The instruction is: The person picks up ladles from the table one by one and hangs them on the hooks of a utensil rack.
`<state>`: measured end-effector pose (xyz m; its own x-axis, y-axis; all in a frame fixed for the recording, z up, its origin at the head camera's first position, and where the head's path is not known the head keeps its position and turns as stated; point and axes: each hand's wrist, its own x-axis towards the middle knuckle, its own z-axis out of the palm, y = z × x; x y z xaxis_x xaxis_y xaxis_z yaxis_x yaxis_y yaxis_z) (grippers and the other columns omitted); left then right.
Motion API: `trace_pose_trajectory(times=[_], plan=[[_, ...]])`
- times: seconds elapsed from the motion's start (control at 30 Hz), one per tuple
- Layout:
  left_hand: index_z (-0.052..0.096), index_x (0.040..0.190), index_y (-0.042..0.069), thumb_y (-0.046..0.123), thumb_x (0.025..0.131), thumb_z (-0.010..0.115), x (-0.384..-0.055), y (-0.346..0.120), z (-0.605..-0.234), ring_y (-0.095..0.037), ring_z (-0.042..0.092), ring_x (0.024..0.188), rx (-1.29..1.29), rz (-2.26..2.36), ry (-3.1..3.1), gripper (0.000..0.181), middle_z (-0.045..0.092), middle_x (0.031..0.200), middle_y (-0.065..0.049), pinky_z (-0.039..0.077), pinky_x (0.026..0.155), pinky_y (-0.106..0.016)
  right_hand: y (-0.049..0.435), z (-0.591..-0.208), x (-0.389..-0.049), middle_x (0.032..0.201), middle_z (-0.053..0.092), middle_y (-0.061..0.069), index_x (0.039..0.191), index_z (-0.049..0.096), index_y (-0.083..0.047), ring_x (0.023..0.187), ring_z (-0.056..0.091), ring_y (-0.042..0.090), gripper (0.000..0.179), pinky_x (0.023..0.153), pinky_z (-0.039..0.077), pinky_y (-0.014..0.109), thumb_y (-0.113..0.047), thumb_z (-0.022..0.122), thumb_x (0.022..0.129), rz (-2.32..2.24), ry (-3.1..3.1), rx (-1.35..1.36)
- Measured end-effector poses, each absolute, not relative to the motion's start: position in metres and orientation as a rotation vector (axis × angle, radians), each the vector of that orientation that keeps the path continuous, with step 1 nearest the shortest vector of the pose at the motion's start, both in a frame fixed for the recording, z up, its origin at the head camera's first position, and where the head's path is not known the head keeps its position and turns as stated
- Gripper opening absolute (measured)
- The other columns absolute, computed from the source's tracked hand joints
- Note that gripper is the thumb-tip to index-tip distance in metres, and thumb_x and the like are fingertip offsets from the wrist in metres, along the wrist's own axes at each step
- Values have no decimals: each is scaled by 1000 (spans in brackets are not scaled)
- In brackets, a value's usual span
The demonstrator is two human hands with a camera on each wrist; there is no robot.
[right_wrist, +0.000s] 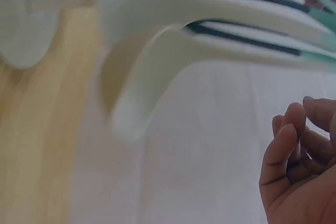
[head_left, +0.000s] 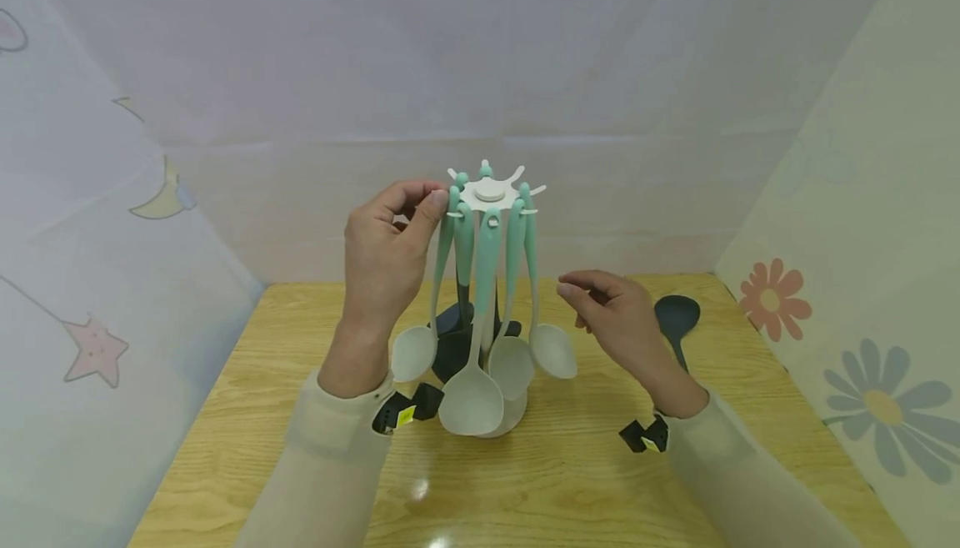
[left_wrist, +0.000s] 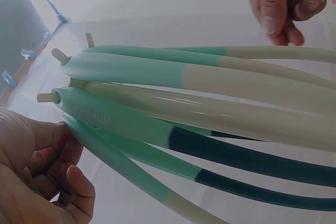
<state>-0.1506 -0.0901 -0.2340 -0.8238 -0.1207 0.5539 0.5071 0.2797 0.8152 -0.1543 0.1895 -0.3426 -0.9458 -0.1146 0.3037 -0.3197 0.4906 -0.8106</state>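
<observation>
A white utensil rack [head_left: 491, 191] with curved hooks stands on the table, mint-handled kitchen utensils hanging around it. With thumb and fingertips, my left hand [head_left: 390, 252] pinches the top of a mint handle [left_wrist: 113, 163] at the rack's left side. That handle runs down to a pale spoon [head_left: 413, 354]. Other pale heads hang in front and at the right, among them a large front spoon [head_left: 471, 402]. Dark heads [head_left: 452, 354] show behind them. My right hand [head_left: 618, 314] hovers right of the rack, fingers loosely curled, holding nothing.
On the table's right side lies a dark ladle [head_left: 677, 314], its handle partly behind the right forearm. The wooden table [head_left: 592, 481] meets a pale back wall [head_left: 637, 114] and side panels printed with flowers and stars.
</observation>
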Motion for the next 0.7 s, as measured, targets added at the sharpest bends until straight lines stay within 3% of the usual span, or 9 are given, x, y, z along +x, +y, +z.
trace_pose_trajectory(times=[0.17, 0.4, 0.7], plan=[[79, 108, 5, 21, 103, 72, -150, -90, -234, -16, 57, 80, -344, -1575, -2035, 19, 72, 94, -7, 39, 60, -24, 224, -378, -158, 100, 75, 12, 121, 76, -7, 70, 68, 14, 34, 56, 53, 28, -36, 65, 106, 1255, -2623, 217], [79, 108, 5, 21, 103, 72, -150, -90, -232, -16, 57, 78, -348, -1577, -2031, 18, 72, 93, -8, 39, 59, -24, 287, -427, -161, 94, 76, 15, 121, 73, 1, 67, 70, 18, 34, 52, 51, 32, -29, 61, 109, 969, -2797, 117], [79, 108, 5, 22, 103, 72, -149, -90, -231, -15, 56, 79, -349, -1577, -2028, 19, 72, 91, -7, 40, 61, -24, 349, -445, -156, 72, 63, 7, 117, 66, 12, 58, 54, 18, 37, 54, 43, 34, -21, 52, 108, 700, -3196, -16]])
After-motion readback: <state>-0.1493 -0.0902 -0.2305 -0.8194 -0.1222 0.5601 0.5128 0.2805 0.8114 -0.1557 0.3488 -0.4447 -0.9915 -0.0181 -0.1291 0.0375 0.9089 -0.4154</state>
